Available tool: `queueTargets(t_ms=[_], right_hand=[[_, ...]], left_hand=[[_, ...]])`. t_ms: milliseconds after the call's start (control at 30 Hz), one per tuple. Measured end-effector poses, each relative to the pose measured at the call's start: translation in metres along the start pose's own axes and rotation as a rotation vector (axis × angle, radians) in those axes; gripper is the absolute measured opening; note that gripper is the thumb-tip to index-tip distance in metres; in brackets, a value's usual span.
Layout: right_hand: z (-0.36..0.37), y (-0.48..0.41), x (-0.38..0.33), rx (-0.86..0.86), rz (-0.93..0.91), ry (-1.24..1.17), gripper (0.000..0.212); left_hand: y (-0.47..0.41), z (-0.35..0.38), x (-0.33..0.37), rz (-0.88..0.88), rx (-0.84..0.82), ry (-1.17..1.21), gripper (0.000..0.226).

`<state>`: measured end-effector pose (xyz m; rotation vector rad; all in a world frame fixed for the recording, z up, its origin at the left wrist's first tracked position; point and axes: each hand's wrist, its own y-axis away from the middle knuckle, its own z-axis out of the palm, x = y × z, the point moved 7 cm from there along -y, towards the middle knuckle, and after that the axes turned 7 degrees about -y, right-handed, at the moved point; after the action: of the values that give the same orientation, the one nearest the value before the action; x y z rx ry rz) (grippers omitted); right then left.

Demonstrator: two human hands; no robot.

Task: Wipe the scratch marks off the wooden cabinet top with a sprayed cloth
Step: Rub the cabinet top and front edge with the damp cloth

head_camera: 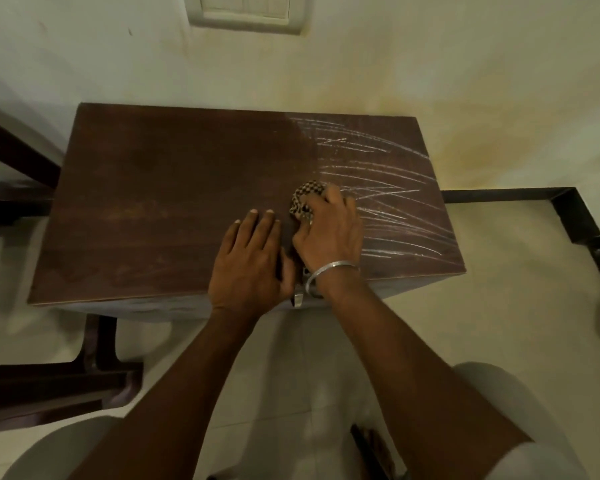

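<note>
The dark wooden cabinet top (160, 202) stands against the wall. White scratch marks (378, 188) cover its right third; the left and middle parts show none. My right hand (329, 233), with a metal bangle on the wrist, presses a bunched checkered cloth (305, 199) onto the wood at the left edge of the scratched area. Fingers hide most of the cloth. My left hand (250, 261) lies flat on the top just left of the right hand, fingers spread, holding nothing.
A metal latch (300, 296) hangs at the cabinet's front edge below my wrists. Dark wooden furniture (25, 386) stands to the left on the tiled floor. A dark skirting strip (520, 195) runs along the wall at right. A switch plate (246, 12) is on the wall above.
</note>
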<state>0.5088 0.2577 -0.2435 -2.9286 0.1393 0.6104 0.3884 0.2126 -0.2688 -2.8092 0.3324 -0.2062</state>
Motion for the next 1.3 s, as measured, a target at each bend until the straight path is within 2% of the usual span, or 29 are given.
queueTargets(t_ms=[167,433,533,700,933,1067,1200,1300], right_hand=[[0.004,-0.048,-0.006,-0.042,-0.001,0.017,0.025],[-0.002,0.003,0.008,0.016,-0.054,-0.018,0.026],[0.0,-0.027,0.002,0.034,-0.065,-0.005,0.026],[0.009,-0.084,-0.004,-0.052,-0.027,-0.002,0.027],[0.004,-0.03,0.006,0.053,-0.057,-0.02,0.023],[0.01,-0.061,-0.003,0.063,-0.055,0.003,0.027],[0.019,-0.108,-0.01,-0.013,-0.027,-0.005,0.03],[0.016,-0.099,-0.006,0.001,-0.044,-0.025,0.028]], left_hand=[[0.0,0.0,0.0,0.003,-0.01,-0.021,0.053],[0.0,-0.001,0.0,-0.009,0.003,-0.006,0.053],[-0.001,-0.001,0.0,-0.012,0.009,-0.009,0.052],[-0.001,-0.001,0.001,-0.007,-0.004,-0.015,0.052],[-0.001,0.002,0.0,-0.013,0.014,-0.004,0.053],[-0.001,0.002,0.0,-0.02,0.016,0.008,0.053],[-0.002,0.0,-0.001,-0.023,0.008,0.006,0.054],[-0.002,-0.002,0.001,-0.023,0.01,0.006,0.054]])
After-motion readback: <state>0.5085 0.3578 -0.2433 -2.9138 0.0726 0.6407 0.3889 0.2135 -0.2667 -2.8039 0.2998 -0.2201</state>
